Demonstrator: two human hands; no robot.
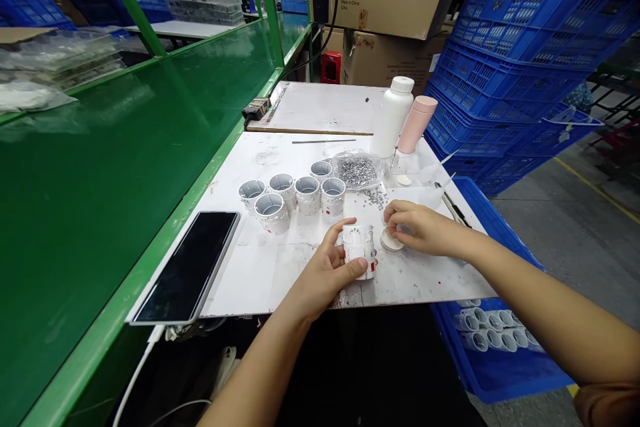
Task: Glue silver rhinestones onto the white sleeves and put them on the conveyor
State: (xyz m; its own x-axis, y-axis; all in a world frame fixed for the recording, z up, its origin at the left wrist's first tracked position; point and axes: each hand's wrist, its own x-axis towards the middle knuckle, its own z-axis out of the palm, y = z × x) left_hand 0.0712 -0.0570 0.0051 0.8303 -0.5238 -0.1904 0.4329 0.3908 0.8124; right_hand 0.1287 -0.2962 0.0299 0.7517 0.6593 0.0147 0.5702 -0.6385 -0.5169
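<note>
My left hand (327, 270) grips a white cylindrical housing (359, 250) with red marks, holding it upright just above the white work board (260, 280). My right hand (420, 227) pinches a small white disc (391, 239) close to that housing, and the two are apart. Beyond the hands stand several grey-lined white cylinders (307, 195) in a loose group. A clear plastic bag of small metal parts (357, 171) lies behind them, with loose metal bits (375, 198) spilled nearby.
A black smartphone (186, 267) lies at the board's left edge, beside a green shelf (125, 167). A white bottle (393, 117) and a pink bottle (417, 123) stand at the back. Stacked blue crates (525, 33) rise at right, above a blue crate of white cylinders (493, 360).
</note>
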